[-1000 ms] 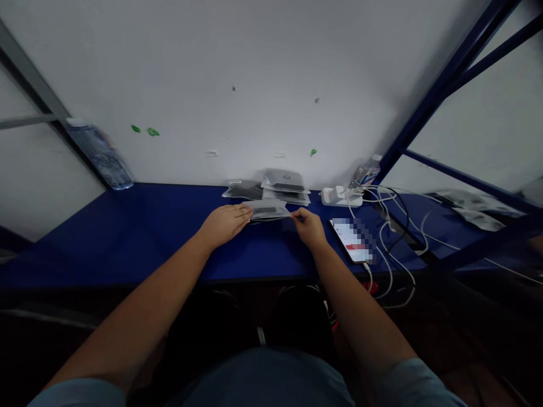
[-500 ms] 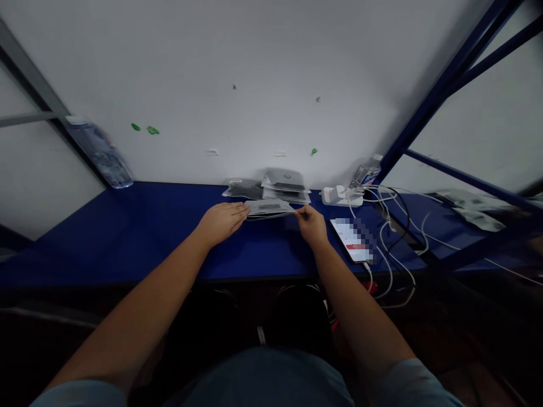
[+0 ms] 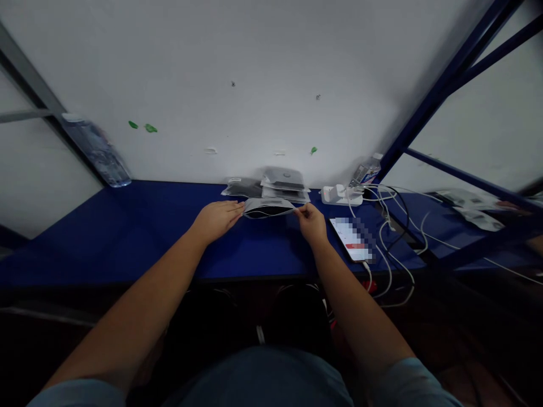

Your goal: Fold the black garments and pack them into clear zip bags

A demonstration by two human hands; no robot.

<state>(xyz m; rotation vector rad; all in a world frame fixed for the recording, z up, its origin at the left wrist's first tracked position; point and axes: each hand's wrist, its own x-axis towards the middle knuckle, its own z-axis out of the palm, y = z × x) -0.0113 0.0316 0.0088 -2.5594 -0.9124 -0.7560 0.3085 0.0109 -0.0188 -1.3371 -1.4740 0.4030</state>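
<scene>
Pinching one edge, the right hand [image 3: 312, 224] holds a gaping pouch [image 3: 268, 202]; the left hand [image 3: 217, 220] touches the opposite edge, its grip unclear.

Grey-and-black pouch [image 3: 268, 202], blue table [image 3: 127, 226]

A flat pouch of frosted, pale-grey translucent plastic [image 3: 268, 202] is spanning the gap between a person's two bare hands, its left corner meeting the fingertips of the left hand [image 3: 218, 219] and its right corner narrowing into the pinch of the right hand [image 3: 311, 224]. Between these two holds its mouth is gaping toward the person, the upper sheet arching, the lower edge sagging, and a lens-shaped opening is showing black within. The pouch's body is extending away beyond the grip.
</scene>
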